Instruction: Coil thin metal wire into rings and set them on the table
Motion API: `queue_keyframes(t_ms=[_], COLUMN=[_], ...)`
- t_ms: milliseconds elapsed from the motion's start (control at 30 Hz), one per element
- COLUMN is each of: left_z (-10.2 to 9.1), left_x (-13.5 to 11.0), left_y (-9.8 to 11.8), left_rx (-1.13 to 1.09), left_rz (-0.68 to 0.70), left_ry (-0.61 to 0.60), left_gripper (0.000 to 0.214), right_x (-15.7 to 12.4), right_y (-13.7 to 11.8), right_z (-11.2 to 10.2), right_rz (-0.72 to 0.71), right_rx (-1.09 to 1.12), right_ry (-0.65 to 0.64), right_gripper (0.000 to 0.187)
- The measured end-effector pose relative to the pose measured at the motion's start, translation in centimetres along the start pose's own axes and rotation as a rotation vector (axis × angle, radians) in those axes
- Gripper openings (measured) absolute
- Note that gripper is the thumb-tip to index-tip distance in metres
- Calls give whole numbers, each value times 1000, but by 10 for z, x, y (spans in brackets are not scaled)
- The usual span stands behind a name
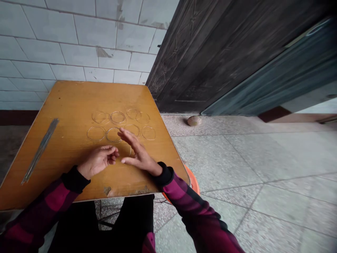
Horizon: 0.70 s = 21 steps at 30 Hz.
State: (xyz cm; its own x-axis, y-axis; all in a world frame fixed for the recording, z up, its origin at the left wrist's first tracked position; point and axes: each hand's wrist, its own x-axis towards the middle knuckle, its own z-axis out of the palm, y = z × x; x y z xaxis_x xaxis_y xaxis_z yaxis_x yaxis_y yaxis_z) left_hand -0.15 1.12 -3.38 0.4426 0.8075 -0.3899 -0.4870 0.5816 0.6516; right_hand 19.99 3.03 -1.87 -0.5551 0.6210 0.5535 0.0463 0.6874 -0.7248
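My left hand [101, 160] is closed, its thumb and fingers pinched together low over the wooden table [76, 98]. Between my two hands a thin curved wire [130, 151] shows, part of a ring that appears pinched in the left fingertips; the rest of it is hard to see. My right hand [138, 153] is open, thumb apart from the stretched fingers, holding nothing visible. Just beyond the hands, several thin wire rings [149, 133] lie flat in two rough rows, some overlapping. The right fingertips cover part of the nearer row.
A bundle of straight metal wires [40, 151] lies along the table's left side. White wall tiles [89, 31] stand behind, and a dark carved wooden door [200, 52] is at the right. An orange stool [193, 179] shows under the right corner. A roundish object [194, 121] rests on the floor.
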Motion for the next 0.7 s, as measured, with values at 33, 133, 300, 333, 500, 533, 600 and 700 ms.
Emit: queue_keyframes(t_ms=[33,133,300,333,500,533,600,700], left_z=[0,-1,-2,-2,2,3,3,2], left_x=[0,0,0,0,-3,-4,-4,-3], left_y=[0,-1,-1,-1,1,1,1,0], left_rx=[1,5,23,42,183,199,212,212], left_rz=[-8,-23,-33,-26,-7,-14,-26,-29], left_ry=[-5,-13,-21,-19,-9,-9,-3,17], left_gripper=[21,24,25,25,24,24,25,23], right_x=[0,-2,-4,-4,-3,-3,-2,-3], right_y=[1,4,9,9,6,5,4,3], right_z=[0,2,6,6,6,5,5,5], right_rz=[6,29,26,24,19,13,1,0], right_rx=[-41,-43,8,1,-66,-83,-108,-117], right_ry=[-16,-5,37,39,15,3,-20,-22], right_gripper=[89,93,95,96,99,99,97,93])
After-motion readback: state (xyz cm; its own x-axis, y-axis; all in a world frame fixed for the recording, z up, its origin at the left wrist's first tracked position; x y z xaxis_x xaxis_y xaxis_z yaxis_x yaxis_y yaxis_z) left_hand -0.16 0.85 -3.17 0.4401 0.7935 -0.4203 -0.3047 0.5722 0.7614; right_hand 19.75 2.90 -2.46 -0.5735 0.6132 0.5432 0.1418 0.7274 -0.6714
